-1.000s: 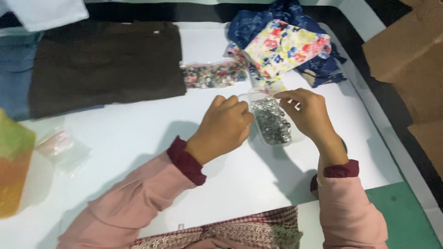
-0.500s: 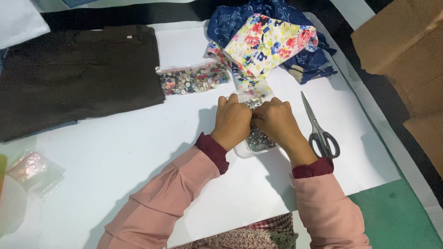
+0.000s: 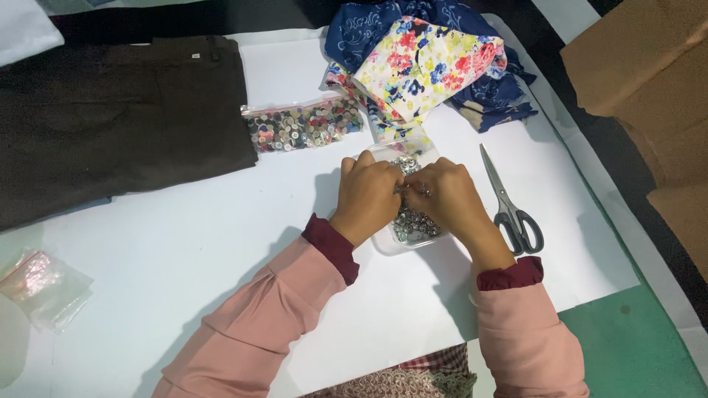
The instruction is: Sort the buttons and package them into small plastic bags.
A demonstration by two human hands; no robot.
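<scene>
A clear plastic bag of small silver metal fasteners (image 3: pixel 413 221) lies flat on the white sheet (image 3: pixel 221 243) covering the table, directly in front of the person. Both hands are together over the bag's upper half. The left hand (image 3: pixel 367 195) and the right hand (image 3: pixel 450 199) meet fingertip to fingertip at the bag's mouth, pinching it between them; the grip itself is hidden under the knuckles, so whether they clamp the plastic edge or a single fastener cannot be told with certainty.

Compared with a second ago, the hands have closed in: then they stood slightly apart with the bag visible between them; half a second ago they were already joined, and they remain so now. The bag has not left its spot. This suggests fine work at the bag's opening, in progress rather than finished.

Just right of the right hand lie grey-handled scissors (image 3: pixel 512 203), blades pointing away, untouched. Beyond the hands sits a second clear bag of mixed coloured buttons (image 3: pixel 302 125), and behind that a heap of blue and floral fabric (image 3: pixel 428 66). A dark brown folded garment (image 3: pixel 118 118) occupies the far left. A small crumpled clear pouch (image 3: pixel 44 287) rests at the near left edge. Brown cardboard (image 3: pixel 649 74) stands well apart at the right.
</scene>
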